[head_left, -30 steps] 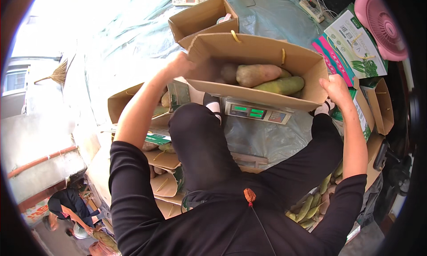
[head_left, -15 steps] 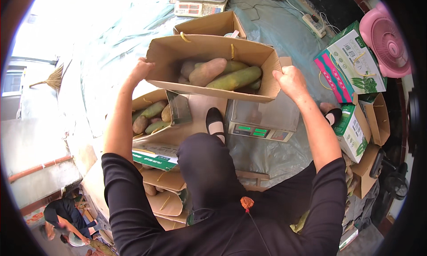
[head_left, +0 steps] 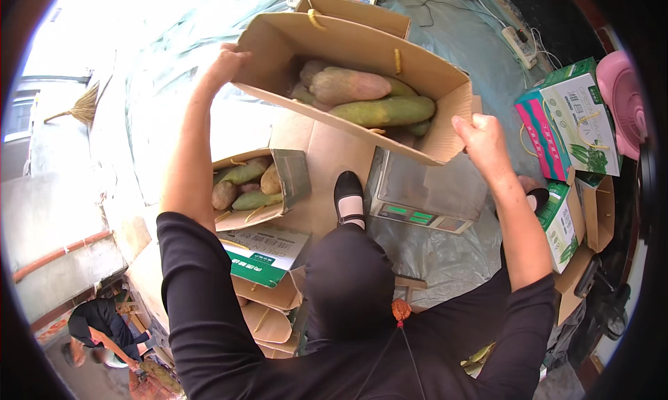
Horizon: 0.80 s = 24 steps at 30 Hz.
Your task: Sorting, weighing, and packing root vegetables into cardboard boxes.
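An open cardboard carton (head_left: 362, 49) with yellow rope handles hangs in the air between my two hands. Long green radishes (head_left: 384, 112) and a paler, pinkish one (head_left: 348, 85) lie inside it. My left hand (head_left: 226, 65) is closed on the left end of the carton. At the right end, my right hand (head_left: 482, 141) grips the wall, thumb on top. The carton is slanted, its right end nearer me. Partly beneath that end is a digital scale (head_left: 430, 188) with a lit green display.
Left of my foot stands another carton (head_left: 292, 177) filled with radishes. Flattened cartons (head_left: 268, 261) are stacked beside my left leg. Behind the held carton is another carton (head_left: 362, 12). Printed boxes (head_left: 577, 122), a pink fan (head_left: 621, 104) and a power strip (head_left: 518, 46) are at right.
The carton has turned in my hands: its left end is farther from me and its right end nearer. The whole view has shifted slightly. Both hands keep their hold.
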### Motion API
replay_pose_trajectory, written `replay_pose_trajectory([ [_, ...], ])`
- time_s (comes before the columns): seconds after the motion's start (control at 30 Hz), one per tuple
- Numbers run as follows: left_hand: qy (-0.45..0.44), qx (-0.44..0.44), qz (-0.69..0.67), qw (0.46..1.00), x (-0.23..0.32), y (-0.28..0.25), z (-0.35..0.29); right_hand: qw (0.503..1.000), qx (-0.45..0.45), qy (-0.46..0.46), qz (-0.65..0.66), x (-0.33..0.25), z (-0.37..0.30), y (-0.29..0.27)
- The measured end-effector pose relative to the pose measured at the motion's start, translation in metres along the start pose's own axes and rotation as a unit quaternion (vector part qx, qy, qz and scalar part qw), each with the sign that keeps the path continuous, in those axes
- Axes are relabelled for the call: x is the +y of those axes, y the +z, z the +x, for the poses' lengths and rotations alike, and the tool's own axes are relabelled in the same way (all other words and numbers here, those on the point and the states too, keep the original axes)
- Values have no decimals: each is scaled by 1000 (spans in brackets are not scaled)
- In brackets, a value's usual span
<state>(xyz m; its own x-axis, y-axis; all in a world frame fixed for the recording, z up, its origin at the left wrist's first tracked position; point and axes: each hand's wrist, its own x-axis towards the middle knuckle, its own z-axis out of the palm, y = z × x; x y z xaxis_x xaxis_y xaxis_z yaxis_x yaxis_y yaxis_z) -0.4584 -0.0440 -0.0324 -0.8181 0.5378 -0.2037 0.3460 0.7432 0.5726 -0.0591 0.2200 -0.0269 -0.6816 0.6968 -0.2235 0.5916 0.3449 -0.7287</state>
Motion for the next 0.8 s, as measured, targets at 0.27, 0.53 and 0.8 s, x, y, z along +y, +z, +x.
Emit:
replay_pose_trajectory([
  [0.27, 105, 25, 268, 957, -148, -39, -11, 996, -60, -66, -30, -60, 37, 98],
  [0.53, -216, -2, 367, 905, -372, -95, -93, 985, -107, -136, -12, -85, 35, 258],
  [0.8, -210, 163, 209, 941, -307, -54, -131, 953, -282, -105, -38, -29, 15, 214],
])
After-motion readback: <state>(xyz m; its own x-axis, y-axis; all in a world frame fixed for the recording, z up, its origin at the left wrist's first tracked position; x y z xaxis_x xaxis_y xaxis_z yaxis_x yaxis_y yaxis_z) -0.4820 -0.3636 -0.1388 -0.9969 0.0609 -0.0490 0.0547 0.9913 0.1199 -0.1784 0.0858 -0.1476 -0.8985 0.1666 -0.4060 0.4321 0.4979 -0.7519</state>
